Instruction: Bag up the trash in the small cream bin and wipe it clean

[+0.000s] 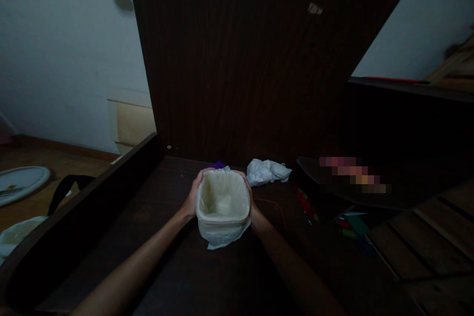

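Observation:
Between my two hands is a small whitish trash bin (224,217) lined with a thin white plastic bag, whose edge is folded over the rim and hangs down in front. My left hand (193,196) is closed around the bin's left side. On the opposite side my right hand (250,196) grips it, its fingers mostly hidden behind the bin. The inside of the bin shows only the pale liner. Behind and to the right lies a crumpled white plastic bag (265,172). Something purple (218,164) peeks out behind the bin's rim.
A dark wooden tabletop (122,247) lies below, with a raised edge (89,207) at left and a tall dark panel (237,69) behind. An orange cord (276,203) runs at right, near a dark shelf (407,133). A white lid-like disc (27,177) lies on the floor.

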{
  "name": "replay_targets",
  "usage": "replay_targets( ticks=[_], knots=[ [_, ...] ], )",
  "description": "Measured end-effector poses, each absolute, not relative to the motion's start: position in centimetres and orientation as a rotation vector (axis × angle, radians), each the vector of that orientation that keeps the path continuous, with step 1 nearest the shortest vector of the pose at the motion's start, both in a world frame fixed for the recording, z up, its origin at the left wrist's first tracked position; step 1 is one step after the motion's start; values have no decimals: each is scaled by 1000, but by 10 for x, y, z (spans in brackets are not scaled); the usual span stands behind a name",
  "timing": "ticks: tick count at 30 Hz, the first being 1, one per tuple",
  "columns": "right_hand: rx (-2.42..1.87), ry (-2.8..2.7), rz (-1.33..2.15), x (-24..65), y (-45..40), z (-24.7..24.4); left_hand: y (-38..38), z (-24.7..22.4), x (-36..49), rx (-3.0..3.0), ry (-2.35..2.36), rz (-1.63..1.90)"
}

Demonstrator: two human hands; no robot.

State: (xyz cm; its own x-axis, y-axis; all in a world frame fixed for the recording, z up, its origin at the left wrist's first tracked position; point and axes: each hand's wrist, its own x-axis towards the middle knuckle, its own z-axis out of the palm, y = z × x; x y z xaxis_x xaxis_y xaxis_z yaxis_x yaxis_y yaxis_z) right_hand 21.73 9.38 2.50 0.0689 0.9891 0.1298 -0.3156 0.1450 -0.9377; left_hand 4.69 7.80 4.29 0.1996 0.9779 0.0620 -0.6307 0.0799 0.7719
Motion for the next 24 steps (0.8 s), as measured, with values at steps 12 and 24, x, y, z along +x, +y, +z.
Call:
replay_targets(
  ticks=[12, 24],
  knots=[
    [-635, -1422, 1612, 288, 63, 57, 76, 44, -8, 1521, 317, 927],
    [-919, -2119, 1168, 274, 67, 78, 67, 44, 4, 1662, 386, 812]
  ],
)
